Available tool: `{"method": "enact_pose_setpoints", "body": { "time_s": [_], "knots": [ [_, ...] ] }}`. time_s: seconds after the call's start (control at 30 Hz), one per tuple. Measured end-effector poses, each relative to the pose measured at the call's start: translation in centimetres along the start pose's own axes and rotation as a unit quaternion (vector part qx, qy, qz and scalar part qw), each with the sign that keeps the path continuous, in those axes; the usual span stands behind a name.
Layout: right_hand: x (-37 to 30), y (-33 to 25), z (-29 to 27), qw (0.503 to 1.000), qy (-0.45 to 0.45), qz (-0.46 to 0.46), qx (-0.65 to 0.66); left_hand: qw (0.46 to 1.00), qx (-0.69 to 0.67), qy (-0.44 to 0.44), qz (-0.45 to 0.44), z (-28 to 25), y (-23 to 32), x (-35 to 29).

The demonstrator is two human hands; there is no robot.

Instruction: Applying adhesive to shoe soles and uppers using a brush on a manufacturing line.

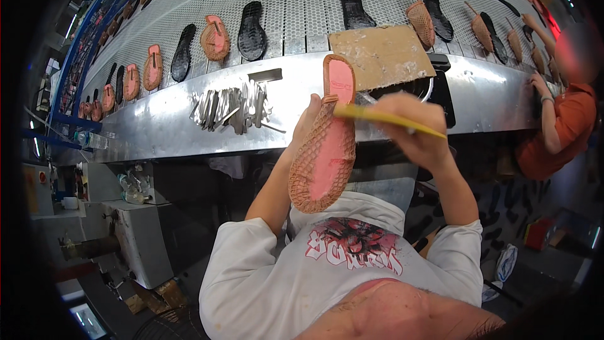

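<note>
My left hand (305,123) grips a sandal (340,145) from its left side, with the thumb along the edge and the other fingers mostly hidden behind it. The sandal has a pink insole and a tan woven upper, and is held upright in front of my chest, toe part toward me. In my right hand (412,123), slightly blurred, is a long yellow stick-like tool (384,116). Its left end meets the sandal's edge in this view; whether it touches cannot be told. A dark round container (393,91) is partly hidden behind my right hand.
A metal ledge (170,126) fronts a perforated conveyor (296,0) carrying black soles (253,31) and woven sandals (215,38). Metal strips (233,108) lie in a pile at left. Stained cardboard (380,56) rests behind my right hand. A person in orange (566,119) works at right.
</note>
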State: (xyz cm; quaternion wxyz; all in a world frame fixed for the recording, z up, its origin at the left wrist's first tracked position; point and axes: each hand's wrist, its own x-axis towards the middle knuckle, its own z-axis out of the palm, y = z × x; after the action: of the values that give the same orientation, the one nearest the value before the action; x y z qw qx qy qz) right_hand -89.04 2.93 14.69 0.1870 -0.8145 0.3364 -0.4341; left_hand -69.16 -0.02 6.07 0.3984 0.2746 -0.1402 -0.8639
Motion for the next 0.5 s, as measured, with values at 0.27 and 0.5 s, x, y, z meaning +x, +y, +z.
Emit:
{"method": "enact_pose_setpoints", "body": {
  "time_s": [0.27, 0.5],
  "knots": [
    [0.0, -0.6, -0.3, 0.998, 0.013, -0.052, -0.034, 0.999, 0.039, -0.011, 0.024, 1.4, 0.4, -0.4],
    [-0.4, -2.9, 0.6, 0.981, -0.118, -0.062, 0.141, 0.996, 0.063, -0.018, 0.055, 1.9, 0.1, -0.4]
  ]
}}
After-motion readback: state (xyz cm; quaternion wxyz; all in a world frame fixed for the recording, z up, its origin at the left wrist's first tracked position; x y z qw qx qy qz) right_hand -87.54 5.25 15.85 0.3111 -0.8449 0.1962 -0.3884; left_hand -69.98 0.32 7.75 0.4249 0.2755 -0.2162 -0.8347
